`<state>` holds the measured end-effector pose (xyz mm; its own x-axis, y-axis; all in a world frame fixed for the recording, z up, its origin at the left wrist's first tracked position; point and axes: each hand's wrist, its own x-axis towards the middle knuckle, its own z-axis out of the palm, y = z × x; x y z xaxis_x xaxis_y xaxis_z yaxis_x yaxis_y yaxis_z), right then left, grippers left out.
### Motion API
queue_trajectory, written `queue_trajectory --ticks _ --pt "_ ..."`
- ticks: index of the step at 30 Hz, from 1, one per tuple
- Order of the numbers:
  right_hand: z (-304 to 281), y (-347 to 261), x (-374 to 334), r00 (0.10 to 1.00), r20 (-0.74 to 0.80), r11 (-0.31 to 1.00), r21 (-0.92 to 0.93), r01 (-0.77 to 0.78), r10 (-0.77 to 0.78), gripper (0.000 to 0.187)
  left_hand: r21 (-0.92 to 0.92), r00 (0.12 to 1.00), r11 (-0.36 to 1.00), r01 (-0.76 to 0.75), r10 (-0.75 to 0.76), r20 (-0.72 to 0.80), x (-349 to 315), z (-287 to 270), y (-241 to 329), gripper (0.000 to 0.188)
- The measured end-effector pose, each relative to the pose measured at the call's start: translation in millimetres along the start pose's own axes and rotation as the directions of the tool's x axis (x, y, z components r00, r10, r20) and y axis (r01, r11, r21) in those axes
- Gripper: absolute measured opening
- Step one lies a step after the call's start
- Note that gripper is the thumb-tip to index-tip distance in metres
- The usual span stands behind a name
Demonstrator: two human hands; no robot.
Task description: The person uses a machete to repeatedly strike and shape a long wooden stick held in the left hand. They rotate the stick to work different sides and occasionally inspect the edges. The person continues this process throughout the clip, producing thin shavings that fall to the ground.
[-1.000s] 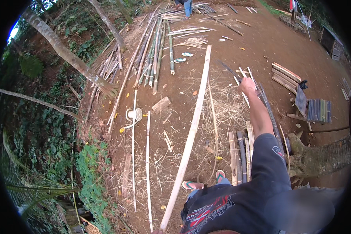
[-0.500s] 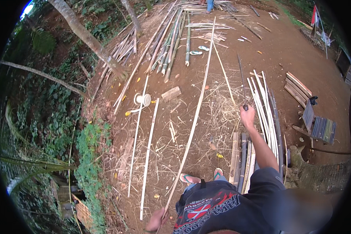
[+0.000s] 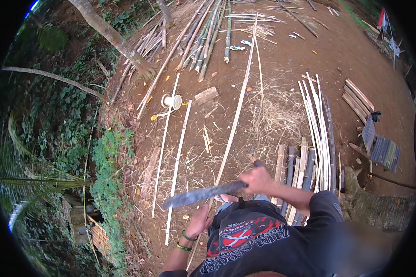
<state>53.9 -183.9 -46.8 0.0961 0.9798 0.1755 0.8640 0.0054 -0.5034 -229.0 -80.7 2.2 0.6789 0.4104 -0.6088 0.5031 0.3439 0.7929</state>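
Over brown ground (image 3: 296,57), our right hand (image 3: 257,180) wraps its fingers tight round the machete (image 3: 203,195); our left hand (image 3: 199,221), fingers curled closed, holds a long pale strip (image 3: 238,111).

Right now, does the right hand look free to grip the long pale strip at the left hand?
Probably not: the right hand is closed around the handle of a long knife, whose blade crosses the long pale strip in this view, though the strip runs close by.

The head-worn fisheye looks steeply down over the ground (image 3: 291,57).
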Motion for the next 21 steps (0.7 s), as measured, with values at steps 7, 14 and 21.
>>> queue_trajectory --ticks 7,14,21 --pt "-56.9 95.3 38.2 0.844 -0.15 0.852 -0.023 -0.523 0.514 0.018 0.016 0.998 1.0 -0.024 0.025 -0.061 -7.9 8.3 -1.5 0.055" --pt "-22.5 54.7 22.6 0.981 -0.185 0.989 -0.146 0.028 -0.055 0.013 0.174 0.989 0.978 -0.116 0.131 -0.071 -8.6 4.7 5.8 0.055" --pt "-90.2 141.8 60.5 0.832 -0.144 0.818 -0.158 -0.553 0.535 0.018 0.121 0.998 0.992 -0.026 0.034 -0.061 -43.0 0.1 -13.8 0.051"
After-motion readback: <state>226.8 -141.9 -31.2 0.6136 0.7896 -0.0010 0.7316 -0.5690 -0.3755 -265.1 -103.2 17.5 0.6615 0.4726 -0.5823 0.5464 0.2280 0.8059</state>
